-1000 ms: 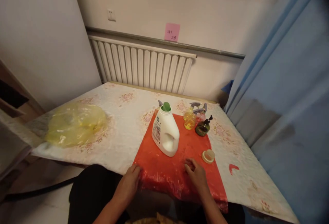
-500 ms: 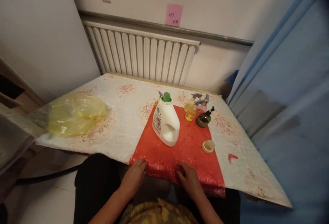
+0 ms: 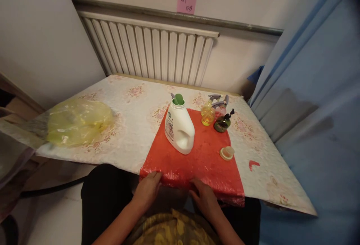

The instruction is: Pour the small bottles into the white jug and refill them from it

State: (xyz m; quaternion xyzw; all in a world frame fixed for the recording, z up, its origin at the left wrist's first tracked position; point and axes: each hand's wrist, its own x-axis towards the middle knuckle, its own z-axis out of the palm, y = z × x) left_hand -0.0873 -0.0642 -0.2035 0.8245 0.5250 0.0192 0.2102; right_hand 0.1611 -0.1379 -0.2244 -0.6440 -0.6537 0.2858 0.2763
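We see the right hand drawn back from over the red sheet to its near edge, while the left hand has come slightly inward from the sheet's near left corner. Both are now at that edge, a gap between them, so the handling is at the sheet's front and nothing standing on it is held. The right hand's fingers are bent with the thumb apart; the left hand's lie together over the edge. Their undersides are hidden, so we cannot tell whether either grips the plastic.

The sheet lies in front of us, about midway along the near edge of the surface and hanging over it. Beyond the hands, the white jug stands upright on the sheet, touching neither, a green spout in its mouth. Toward the surface's right edge we have a pale cap, then a red scrap. Farther back, a dark pump bottle and a yellow bottle stand together. A yellow bag lies by the surface's left edge.
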